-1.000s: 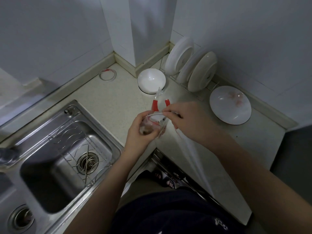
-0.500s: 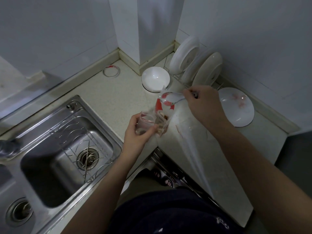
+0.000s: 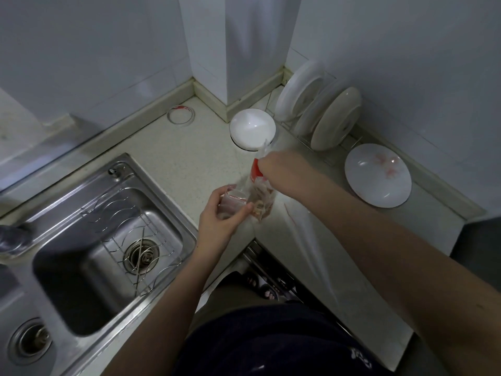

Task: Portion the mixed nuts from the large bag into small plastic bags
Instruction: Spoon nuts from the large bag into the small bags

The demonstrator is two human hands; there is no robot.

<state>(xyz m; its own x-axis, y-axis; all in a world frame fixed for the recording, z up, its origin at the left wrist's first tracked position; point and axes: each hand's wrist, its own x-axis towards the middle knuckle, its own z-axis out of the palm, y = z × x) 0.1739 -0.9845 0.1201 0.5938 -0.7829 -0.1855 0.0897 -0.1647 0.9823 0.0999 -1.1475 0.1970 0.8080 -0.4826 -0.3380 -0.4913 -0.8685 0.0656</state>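
Plainly the big bag (image 3: 257,173) stands between the hands, soft crinkly film that I judge bottom-heavy with nuts (image 3: 263,206), best taken by its top; the right hand (image 3: 283,169) is at that top, fingers hidden, so its grip cannot be told. The left hand (image 3: 218,219) pinches the small bag (image 3: 234,200) just beside it, light and limp, best held at the rim.

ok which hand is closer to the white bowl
Right. The right hand is just in front of the white bowl, at the top of the large bag; the left hand holds the small bag nearer the person.
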